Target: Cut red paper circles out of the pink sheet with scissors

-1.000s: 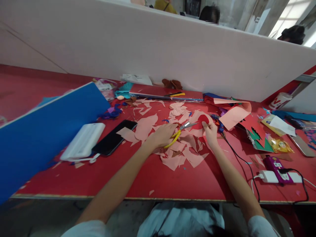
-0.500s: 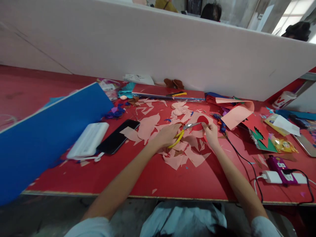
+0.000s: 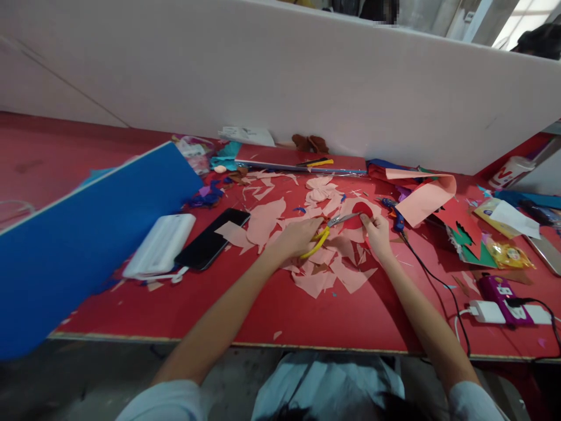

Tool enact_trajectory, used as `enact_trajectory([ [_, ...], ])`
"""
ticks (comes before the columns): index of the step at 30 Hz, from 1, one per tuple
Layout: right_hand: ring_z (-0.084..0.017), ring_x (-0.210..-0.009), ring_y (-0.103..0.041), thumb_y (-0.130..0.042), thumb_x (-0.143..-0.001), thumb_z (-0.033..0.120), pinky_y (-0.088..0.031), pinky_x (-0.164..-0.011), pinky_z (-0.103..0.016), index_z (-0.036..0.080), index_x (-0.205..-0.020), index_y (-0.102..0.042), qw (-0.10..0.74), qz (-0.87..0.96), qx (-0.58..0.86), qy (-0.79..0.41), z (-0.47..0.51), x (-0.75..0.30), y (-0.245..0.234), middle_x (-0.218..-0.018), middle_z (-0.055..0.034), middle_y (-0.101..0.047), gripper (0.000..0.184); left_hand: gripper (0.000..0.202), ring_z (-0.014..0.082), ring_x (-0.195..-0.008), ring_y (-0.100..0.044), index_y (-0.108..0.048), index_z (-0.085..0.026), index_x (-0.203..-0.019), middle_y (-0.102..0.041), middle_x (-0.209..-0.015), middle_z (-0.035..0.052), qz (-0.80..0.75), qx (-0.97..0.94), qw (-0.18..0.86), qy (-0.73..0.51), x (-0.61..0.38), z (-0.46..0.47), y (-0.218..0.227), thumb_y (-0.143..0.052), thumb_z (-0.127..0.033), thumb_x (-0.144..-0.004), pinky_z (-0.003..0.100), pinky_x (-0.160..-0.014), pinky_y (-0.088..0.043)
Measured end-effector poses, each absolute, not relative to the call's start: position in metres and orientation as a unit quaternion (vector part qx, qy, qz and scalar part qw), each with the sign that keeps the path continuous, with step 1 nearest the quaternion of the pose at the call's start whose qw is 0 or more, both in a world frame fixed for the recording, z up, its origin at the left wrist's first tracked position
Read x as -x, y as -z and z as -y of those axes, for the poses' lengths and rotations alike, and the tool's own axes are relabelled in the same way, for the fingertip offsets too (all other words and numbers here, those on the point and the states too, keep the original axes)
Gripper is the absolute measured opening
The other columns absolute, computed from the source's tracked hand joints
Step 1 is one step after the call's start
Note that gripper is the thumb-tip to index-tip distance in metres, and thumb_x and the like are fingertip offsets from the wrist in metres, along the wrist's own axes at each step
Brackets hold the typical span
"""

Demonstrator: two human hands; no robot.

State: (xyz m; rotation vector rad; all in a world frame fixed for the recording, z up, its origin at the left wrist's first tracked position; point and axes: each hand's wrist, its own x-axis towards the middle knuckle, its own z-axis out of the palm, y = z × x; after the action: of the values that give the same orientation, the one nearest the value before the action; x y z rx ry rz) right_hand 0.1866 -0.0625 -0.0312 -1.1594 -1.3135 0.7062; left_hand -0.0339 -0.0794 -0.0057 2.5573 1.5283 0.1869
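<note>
My left hand [image 3: 301, 238] is closed around the yellow handles of a pair of scissors [image 3: 319, 243]. Their metal blades point right, toward a small red piece [image 3: 362, 209] that looks like felt or paper. Thumb and fingers of my right hand [image 3: 377, 235] pinch that red piece by its lower edge, close to the blade tips. Whether the blades touch it I cannot tell. Under both hands lies a loose heap of pale pink cut pieces [image 3: 266, 218], some leaf-shaped.
A blue board [image 3: 109, 234] leans in from the left, beside a white packet [image 3: 160, 245] and a black phone [image 3: 214, 240]. To the right lie a blue corded glue gun [image 3: 398, 220], a curled pink sheet [image 3: 425, 202] and a purple power adapter [image 3: 504, 298]. A yellow cutter [image 3: 321, 163] rests at the back.
The view has shifted slightly. Both hands keep their hold on the scissors and the red piece, with hardly any movement over the table.
</note>
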Motion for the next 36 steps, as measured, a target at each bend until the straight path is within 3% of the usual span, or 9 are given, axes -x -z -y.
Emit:
enact_trajectory([
  [13, -0.009, -0.050, -0.030, -0.059, -0.071, 0.053, -0.027, -0.048, -0.023, 0.022, -0.053, -0.030, 0.584, 0.558, 0.504, -0.307, 0.057, -0.192, 0.036, -0.049, 0.0064, -0.033, 0.046, 0.027, 0.0226, -0.089, -0.064, -0.055, -0.020, -0.104, -0.069, -0.100, 0.0082, -0.487, -0.867, 0.071, -0.077, 0.043, 0.075, 0.012, -0.045, -0.036, -0.086, 0.027, -0.066, -0.042],
  [19, -0.008, -0.049, -0.030, -0.058, -0.072, 0.051, -0.027, -0.048, -0.022, 0.022, -0.054, -0.028, 0.580, 0.563, 0.497, -0.316, 0.056, -0.193, 0.036, -0.049, 0.0076, -0.031, 0.045, 0.035, 0.0235, -0.093, -0.065, -0.055, -0.020, -0.114, -0.069, -0.107, 0.0080, -0.483, -0.870, 0.062, -0.082, 0.047, 0.072, 0.018, -0.048, -0.036, -0.083, 0.028, -0.071, -0.045],
  [36, -0.009, -0.050, -0.035, -0.054, -0.074, 0.050, -0.031, -0.049, -0.023, 0.022, -0.054, -0.032, 0.565, 0.559, 0.524, -0.306, 0.059, -0.192, 0.033, -0.048, 0.0064, -0.036, 0.041, 0.038, 0.0229, -0.101, -0.062, -0.051, -0.017, -0.120, -0.066, -0.111, 0.0105, -0.492, -0.863, 0.045, -0.106, 0.040, 0.075, 0.017, -0.048, -0.032, -0.085, 0.028, -0.074, -0.045],
])
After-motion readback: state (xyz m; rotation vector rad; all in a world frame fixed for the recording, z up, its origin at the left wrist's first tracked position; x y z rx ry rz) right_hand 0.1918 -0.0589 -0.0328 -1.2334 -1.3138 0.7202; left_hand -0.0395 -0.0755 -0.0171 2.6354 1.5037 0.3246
